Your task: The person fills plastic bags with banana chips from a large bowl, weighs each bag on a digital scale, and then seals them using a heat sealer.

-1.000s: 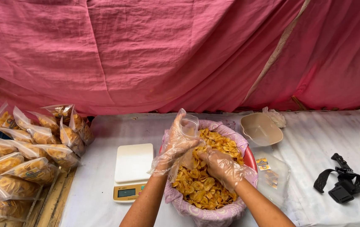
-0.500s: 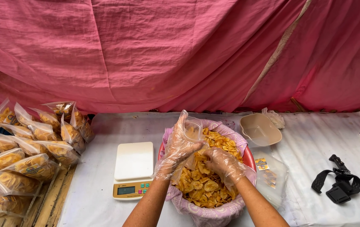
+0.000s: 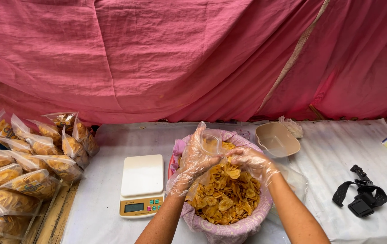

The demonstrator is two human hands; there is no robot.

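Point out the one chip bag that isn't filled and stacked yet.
The clear bag held open over the basin by the left hand; the others lie packed at left.

One scale (image 3: 142, 184), one basin (image 3: 229, 226), one scoop (image 3: 277, 139), one strap (image 3: 360, 195).

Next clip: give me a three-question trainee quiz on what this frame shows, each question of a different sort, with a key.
1. True or false: both hands wear clear plastic gloves.
2. What lies directly left of the basin of chips? A) a black strap B) a white kitchen scale C) a beige scoop
3. Fill in: the left hand holds open a clear ____.

Key:
1. True; the right hand is gloved too.
2. B, the white kitchen scale. The black strap and beige scoop sit to the right.
3. Plastic bag, held over the basin.
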